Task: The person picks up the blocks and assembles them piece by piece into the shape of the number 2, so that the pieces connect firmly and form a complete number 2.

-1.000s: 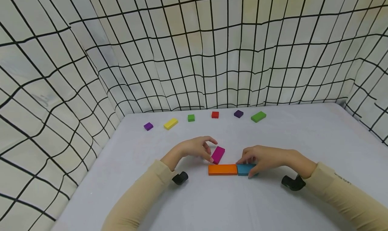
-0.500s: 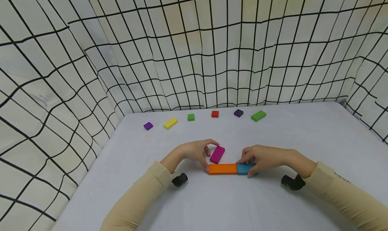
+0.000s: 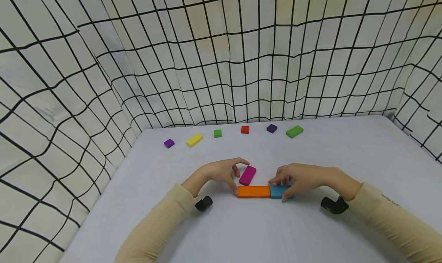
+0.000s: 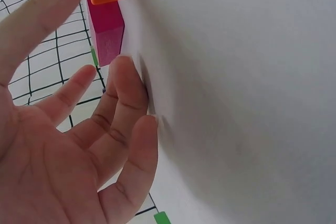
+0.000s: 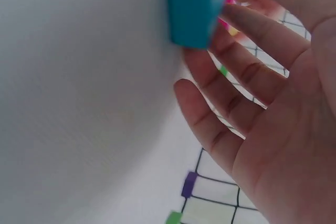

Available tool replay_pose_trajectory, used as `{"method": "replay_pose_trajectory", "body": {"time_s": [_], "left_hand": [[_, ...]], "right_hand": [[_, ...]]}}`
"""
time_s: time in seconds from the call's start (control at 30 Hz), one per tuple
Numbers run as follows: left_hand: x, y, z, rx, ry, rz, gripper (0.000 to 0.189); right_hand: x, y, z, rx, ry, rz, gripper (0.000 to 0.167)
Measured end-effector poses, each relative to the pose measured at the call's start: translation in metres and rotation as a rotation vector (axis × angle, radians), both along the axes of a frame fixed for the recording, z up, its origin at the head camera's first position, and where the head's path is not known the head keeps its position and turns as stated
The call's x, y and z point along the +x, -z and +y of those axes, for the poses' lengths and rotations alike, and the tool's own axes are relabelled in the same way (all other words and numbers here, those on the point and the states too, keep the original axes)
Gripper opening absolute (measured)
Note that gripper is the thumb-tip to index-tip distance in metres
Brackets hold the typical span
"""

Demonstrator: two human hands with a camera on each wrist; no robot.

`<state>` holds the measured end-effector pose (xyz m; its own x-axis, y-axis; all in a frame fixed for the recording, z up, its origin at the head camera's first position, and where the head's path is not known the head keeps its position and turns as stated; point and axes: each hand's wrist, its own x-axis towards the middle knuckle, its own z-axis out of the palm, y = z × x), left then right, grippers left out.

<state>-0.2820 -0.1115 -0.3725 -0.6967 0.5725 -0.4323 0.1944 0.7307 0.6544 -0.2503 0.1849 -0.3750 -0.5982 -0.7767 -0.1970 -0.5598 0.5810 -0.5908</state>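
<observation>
Head view: left hand (image 3: 222,171), fingers apart, touches orange block (image 3: 253,192); right hand (image 3: 304,175) pinches blue block (image 3: 277,192) between fingers

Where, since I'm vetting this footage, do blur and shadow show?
Head view: orange block fairly crisp, soft shadows by both sleeves; left wrist: soft shadow on the white table beside the left hand; right wrist: blue block blurred.

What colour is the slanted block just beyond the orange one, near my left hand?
That block is magenta; it shows best in the head view.
</observation>
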Motion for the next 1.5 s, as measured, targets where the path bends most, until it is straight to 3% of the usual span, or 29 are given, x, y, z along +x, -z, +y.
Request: {"method": "replay_pose_trajectory", "body": {"time_s": [0.17,0.4,0.7,0.93,1.07,1.23,1.5], "left_hand": [[-0.001,0.001,-0.004,0.009,-0.014,-0.005,0.087],[0.000,0.002,-0.011,0.059,-0.008,0.028,0.078],[0.001,0.008,-0.020,0.111,0.005,0.082,0.068],[0.006,0.012,-0.020,0.102,0.008,0.097,0.067],[0.010,0.011,-0.016,0.088,0.025,0.116,0.068],[0.013,0.009,-0.014,0.067,0.040,0.145,0.069],[0.013,0.008,-0.012,0.038,0.041,0.176,0.070]], "right_hand": [[-0.014,-0.012,0.014,-0.036,0.066,0.035,0.050],[-0.050,-0.021,0.042,-0.143,0.220,0.123,0.048],[-0.092,-0.008,0.059,-0.196,0.511,0.197,0.053],[-0.108,0.005,0.073,-0.156,0.655,0.147,0.065],[-0.119,0.013,0.079,-0.123,0.698,0.102,0.071],[-0.129,0.020,0.079,-0.058,0.694,0.063,0.085],[-0.135,0.019,0.073,0.019,0.711,0.039,0.093]]}}
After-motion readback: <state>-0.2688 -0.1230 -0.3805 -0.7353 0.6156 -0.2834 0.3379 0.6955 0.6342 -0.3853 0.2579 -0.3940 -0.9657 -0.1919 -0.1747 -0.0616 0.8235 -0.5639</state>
